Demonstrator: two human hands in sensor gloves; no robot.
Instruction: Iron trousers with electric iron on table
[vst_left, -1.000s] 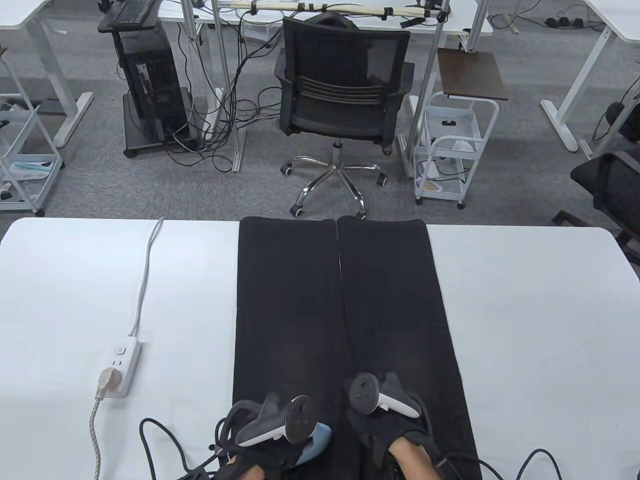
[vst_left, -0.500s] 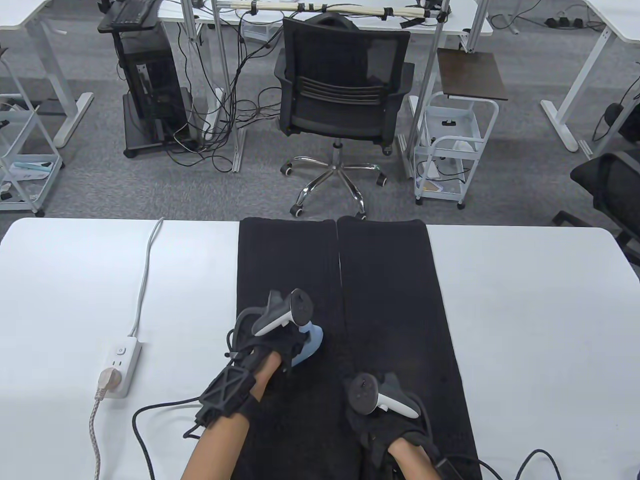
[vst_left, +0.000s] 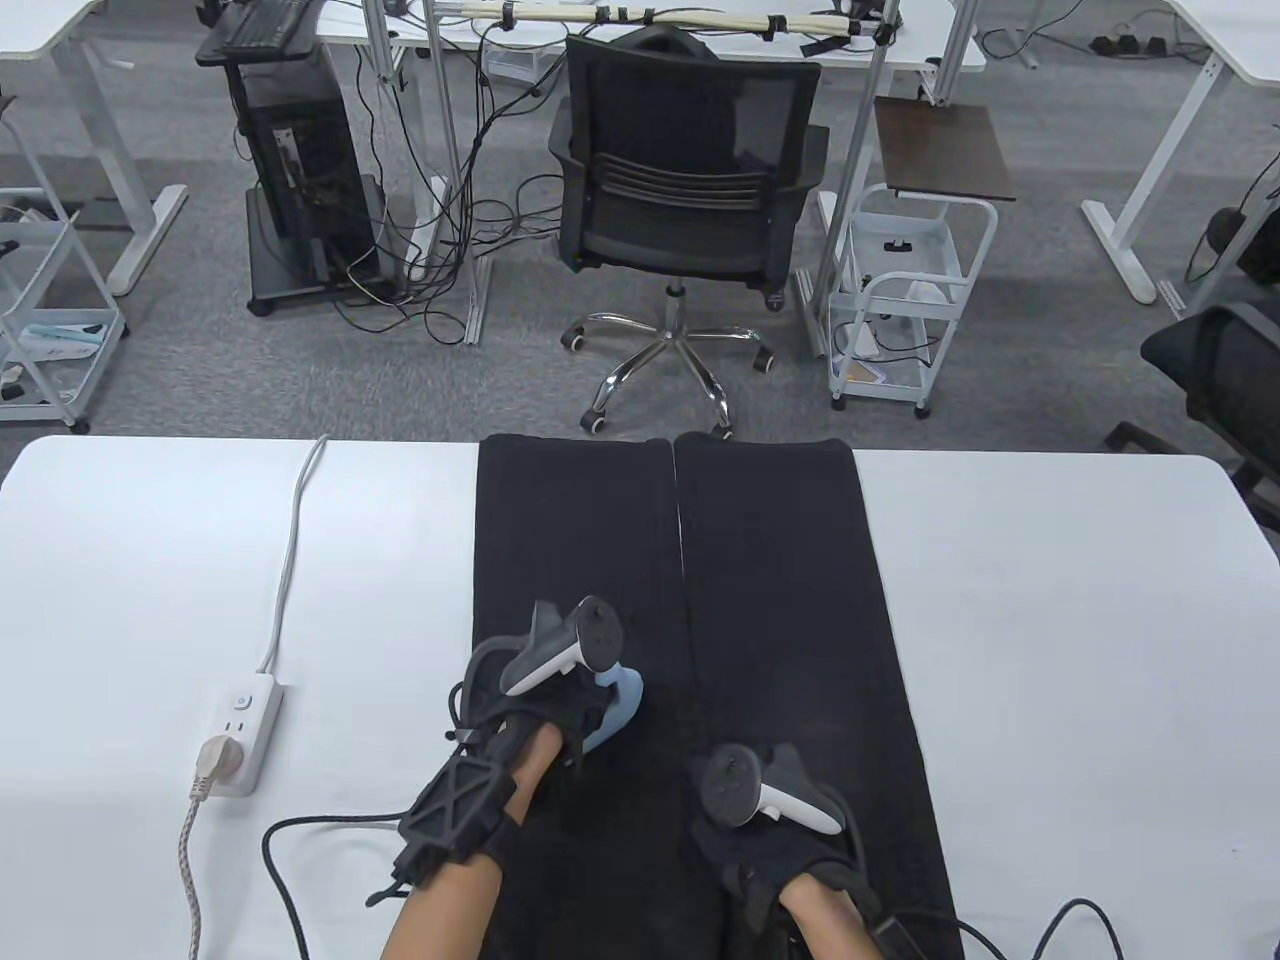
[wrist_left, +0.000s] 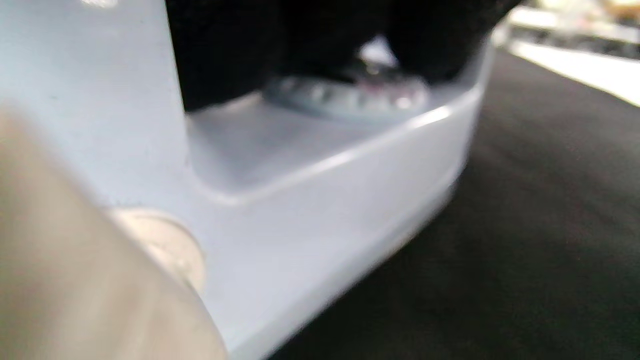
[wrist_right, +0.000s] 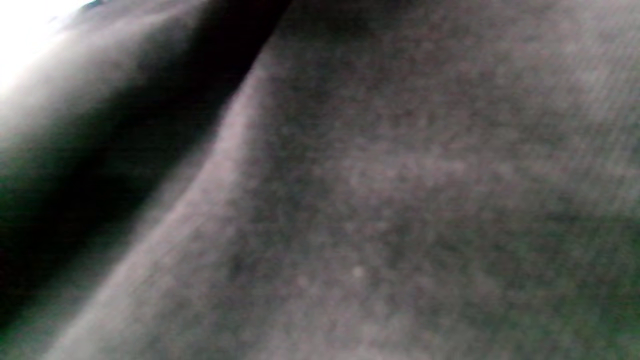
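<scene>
Black trousers lie flat along the white table, legs pointing to the far edge. My left hand grips the handle of a light blue electric iron that sits on the left trouser leg. The left wrist view shows the iron's pale blue body close up on the black cloth. My right hand rests flat on the right trouser leg near the waist; its fingers are hidden under the tracker. The right wrist view shows only dark fabric.
A white power strip with a plug in it lies on the table's left side, its white cable running to the far edge. A braided cord and black glove cables trail near the front edge. An office chair stands beyond the table.
My left hand pushed the iron from the near edge up the left trouser leg, then drew it back slightly toward me. My right hand stayed in place.
</scene>
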